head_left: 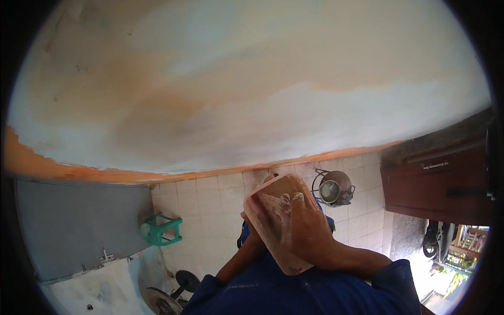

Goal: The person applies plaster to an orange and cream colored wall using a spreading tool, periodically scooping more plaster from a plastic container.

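Note:
A shallow rectangular tray (257, 219), pinkish and smeared, is held tilted in front of my body. My left hand (253, 229) grips it from the left and underneath, with most of the fingers hidden behind it. Over the tray's right half, my right hand (304, 223) is closed, its fingertips coated in white paste. Whatever lies between those fingers is hidden by the hand. Above stretches a wall (241, 115) with white and greyish patches over tan and a bare orange strip along its lower edge.
On the tiled floor (210, 205) a round bucket (342, 181) stands right of the tray. A green plastic stool (161, 229) is at the left, by a grey door (89, 226). A dark red door (436, 181) is at the right, near a bright opening. A dumbbell-like object (184, 283) sits lower left.

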{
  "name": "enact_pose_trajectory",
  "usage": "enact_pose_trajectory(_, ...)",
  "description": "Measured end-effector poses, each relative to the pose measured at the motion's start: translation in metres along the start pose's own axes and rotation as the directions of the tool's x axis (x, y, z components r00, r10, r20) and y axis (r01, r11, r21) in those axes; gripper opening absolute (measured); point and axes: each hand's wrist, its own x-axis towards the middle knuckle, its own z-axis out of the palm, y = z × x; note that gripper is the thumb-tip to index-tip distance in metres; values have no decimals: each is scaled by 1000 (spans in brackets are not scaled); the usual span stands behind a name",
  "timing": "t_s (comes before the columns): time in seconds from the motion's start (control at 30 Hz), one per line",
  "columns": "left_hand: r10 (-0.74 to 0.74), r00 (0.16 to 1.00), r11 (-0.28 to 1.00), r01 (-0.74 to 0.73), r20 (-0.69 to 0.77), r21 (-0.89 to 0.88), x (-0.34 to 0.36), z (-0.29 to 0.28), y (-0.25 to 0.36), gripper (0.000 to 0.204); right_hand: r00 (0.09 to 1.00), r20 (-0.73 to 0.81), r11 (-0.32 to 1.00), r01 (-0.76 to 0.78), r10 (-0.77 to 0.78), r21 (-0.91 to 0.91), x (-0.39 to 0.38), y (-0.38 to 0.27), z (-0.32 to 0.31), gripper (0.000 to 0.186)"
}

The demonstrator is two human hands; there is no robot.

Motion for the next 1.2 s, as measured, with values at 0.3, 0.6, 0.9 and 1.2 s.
enact_pose_trajectory(0.3,-15,1000,953,15,2,-304,-8,8,20,103,990,75,989,-122,116,84,-19,0,-31,59)
enact_pose_trajectory(0.6,-20,999,982,26,36,-185,-7,17,33,105,995,14,994,-97,97,50,-30,7,-21,48)
enact_pose_trajectory(0.9,1,994,981,20,106,-193,-9,27,30,111,991,-130,991,-25,43,135,-35,20,-16,54)
enact_pose_trajectory(1.2,-34,995,995,43,97,-90,-9,36,35,124,988,-78,982,-120,133,146,-31,21,-6,47)
